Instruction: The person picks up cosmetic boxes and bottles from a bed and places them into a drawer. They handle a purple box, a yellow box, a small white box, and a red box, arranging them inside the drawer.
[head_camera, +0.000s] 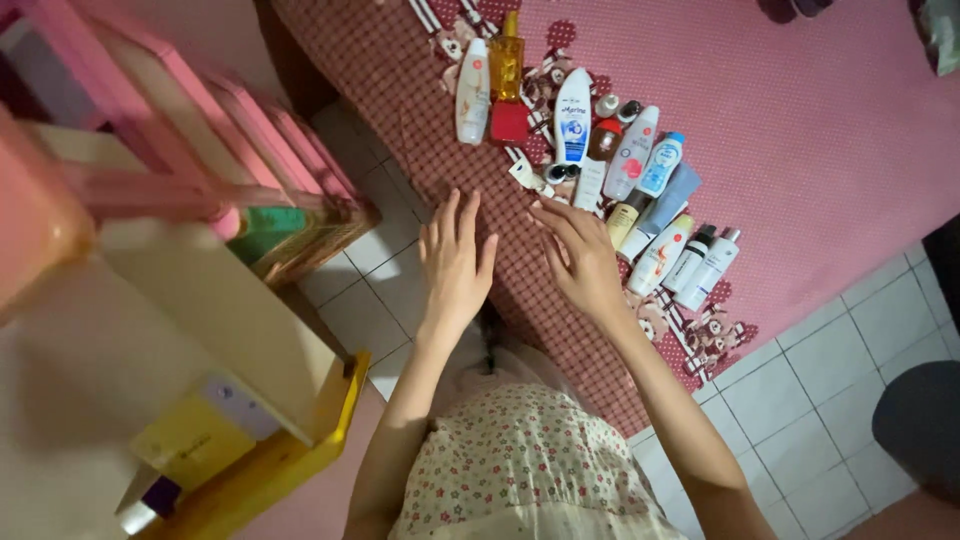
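Bottles and tubes (640, 190) lay in a loose cluster on the patterned pink bedspread (800, 130), near its floor-side edge. I counted about 16. My left hand (455, 262) and right hand (578, 255) hovered open and empty; I judged the reach just begun, needing a grip on the small tube (527, 176) nearest my right fingertips.

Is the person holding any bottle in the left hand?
No. The left hand lies open and flat on the checked bed cover, with no bottle in it; the bottles lie apart from it.
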